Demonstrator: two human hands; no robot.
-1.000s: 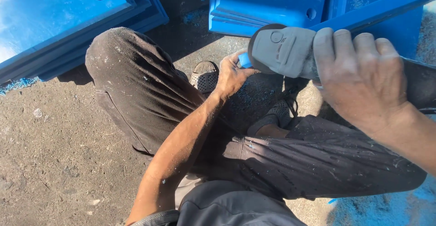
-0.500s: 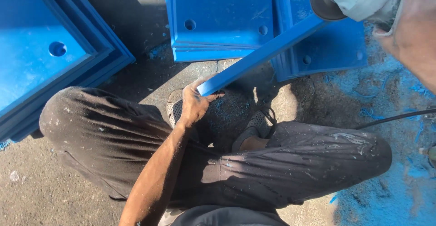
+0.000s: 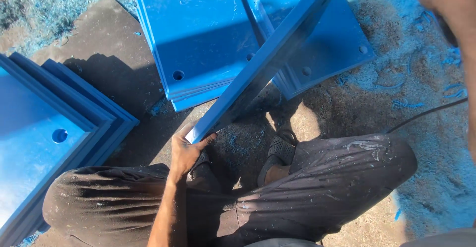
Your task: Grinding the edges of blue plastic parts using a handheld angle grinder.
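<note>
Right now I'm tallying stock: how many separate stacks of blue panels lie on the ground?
3: one stack at left, one top centre, one right of it behind the panel held by the left hand. More may lie outside view.

A bright blue panel (image 3: 267,61) held on edge is seen, its narrow face a paler blue. The stacked plates (image 3: 198,33) behind it are coloured the same saturated blue, marked with small round holes that read dark. Another stack (image 3: 44,143) at the floor's left edge is blue, washed lighter by glare. The floor (image 3: 104,73) is shown grey-brown, strewn with blue shavings (image 3: 426,73). The trousers (image 3: 317,187) are dark charcoal, streaked with pale dust. A black cable (image 3: 426,113) is seen.
</note>
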